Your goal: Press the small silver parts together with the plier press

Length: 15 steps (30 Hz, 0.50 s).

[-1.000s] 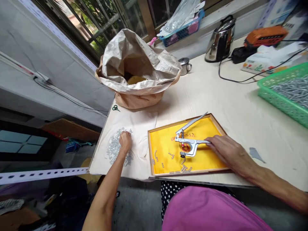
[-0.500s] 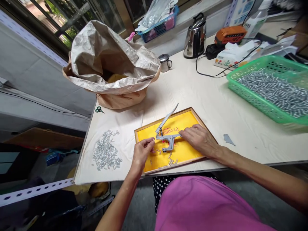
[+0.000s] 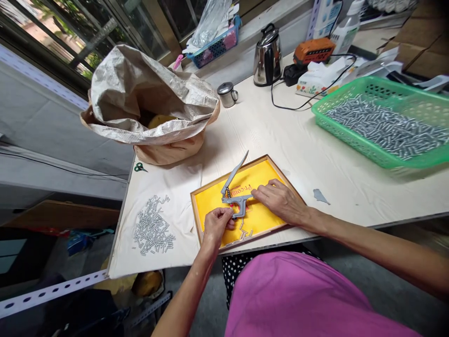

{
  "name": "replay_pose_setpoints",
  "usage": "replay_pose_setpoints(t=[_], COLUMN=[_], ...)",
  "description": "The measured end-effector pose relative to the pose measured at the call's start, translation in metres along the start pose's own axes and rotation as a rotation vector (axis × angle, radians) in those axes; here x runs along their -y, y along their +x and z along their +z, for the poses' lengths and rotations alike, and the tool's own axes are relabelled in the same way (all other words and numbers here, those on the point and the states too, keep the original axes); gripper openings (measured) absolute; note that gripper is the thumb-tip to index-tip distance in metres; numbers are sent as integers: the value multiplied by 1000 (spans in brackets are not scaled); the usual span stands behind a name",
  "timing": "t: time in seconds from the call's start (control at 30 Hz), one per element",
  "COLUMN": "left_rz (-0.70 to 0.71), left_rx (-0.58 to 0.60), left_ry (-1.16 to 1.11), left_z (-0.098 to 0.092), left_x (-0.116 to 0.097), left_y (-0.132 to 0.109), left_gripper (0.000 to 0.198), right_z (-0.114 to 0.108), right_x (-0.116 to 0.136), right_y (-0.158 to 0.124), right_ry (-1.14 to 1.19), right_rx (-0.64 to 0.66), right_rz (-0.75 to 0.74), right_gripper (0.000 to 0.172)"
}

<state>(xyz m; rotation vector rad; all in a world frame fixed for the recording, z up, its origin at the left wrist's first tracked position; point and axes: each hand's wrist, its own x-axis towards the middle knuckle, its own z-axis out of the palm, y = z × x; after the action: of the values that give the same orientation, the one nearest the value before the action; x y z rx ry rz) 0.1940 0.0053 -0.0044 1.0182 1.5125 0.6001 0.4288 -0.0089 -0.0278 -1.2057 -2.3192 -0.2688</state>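
My right hand (image 3: 278, 200) is wrapped round the lower handle of a grey hand press (image 3: 240, 202), whose upper lever stands raised. The press is over a shallow tray (image 3: 206, 186) with a wooden rim and yellow bottom. At the left end of its jaws, my left hand (image 3: 218, 223) has thumb and fingertips pinched together; what they hold is too small to make out. Several small metal pins (image 3: 245, 234) lie in the tray near its front edge. Left of the tray, a pile of similar pins (image 3: 153, 227) rests on a pale cloth.
A large open sack (image 3: 168, 150) stands at the back left, with green-handled scissors (image 3: 140, 167) beside it. Behind are a metal cup (image 3: 228, 96) and a kettle (image 3: 267, 58). At the right sits a green basket (image 3: 351, 140) of metal pins. A grey scrap (image 3: 320, 196) lies nearer.
My left hand has moved right and slightly down, to the lower jaw of the press. My right hand still grips the handle. The whole view has shifted a little.
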Motion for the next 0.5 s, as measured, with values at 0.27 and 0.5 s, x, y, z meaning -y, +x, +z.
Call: replay_pose_setpoints(t=[0.27,0.5], left_rz=[-196,-262], left_rx=[105,115], left_ry=[130,177], left_z=[-4,-2], left_x=[-7,-16], left_y=[9,10], left_gripper=[24,19], right_z=[12,16], right_x=[-1,-4], right_y=[-3,-6], right_ry=[56,51], right_rx=[120,196], right_rz=[6,40], right_gripper=[26,21])
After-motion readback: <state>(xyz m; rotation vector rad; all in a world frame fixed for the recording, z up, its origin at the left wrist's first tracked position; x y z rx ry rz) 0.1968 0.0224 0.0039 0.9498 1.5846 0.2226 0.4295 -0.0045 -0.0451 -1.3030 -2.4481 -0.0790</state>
